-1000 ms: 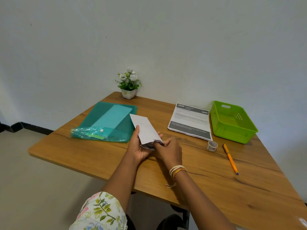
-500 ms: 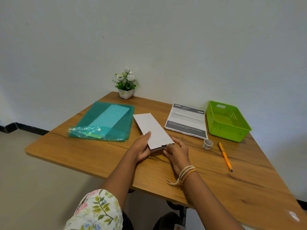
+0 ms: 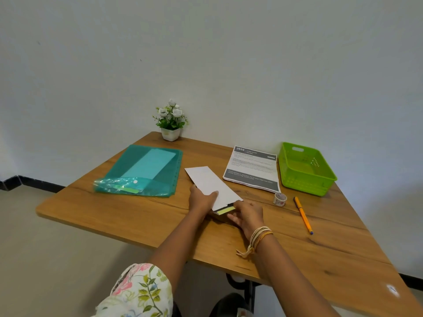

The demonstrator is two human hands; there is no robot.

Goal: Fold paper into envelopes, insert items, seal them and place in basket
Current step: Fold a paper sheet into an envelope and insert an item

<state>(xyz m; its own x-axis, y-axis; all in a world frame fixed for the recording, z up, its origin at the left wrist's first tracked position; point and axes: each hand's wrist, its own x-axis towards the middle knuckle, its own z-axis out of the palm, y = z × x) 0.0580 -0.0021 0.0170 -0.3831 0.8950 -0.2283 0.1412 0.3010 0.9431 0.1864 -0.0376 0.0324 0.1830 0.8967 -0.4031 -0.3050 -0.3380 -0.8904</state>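
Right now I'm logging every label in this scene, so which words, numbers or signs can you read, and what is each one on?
"2659": white digits in the dark header band of the printed white paper sheet beside the green plastic basket.
Header words next to it, body text and the white lines in the sheet's dark bottom band: too small and blurred to read.
Small patterned tape roll: markings unreadable.
Nothing else shows readable text.

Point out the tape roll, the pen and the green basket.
tape roll [image 3: 280, 199]: head view, on its patterned side wall.
pen [image 3: 303, 214]: head view, on the middle of its orange barrel.
green basket [image 3: 306, 181]: head view, on its near outer wall.
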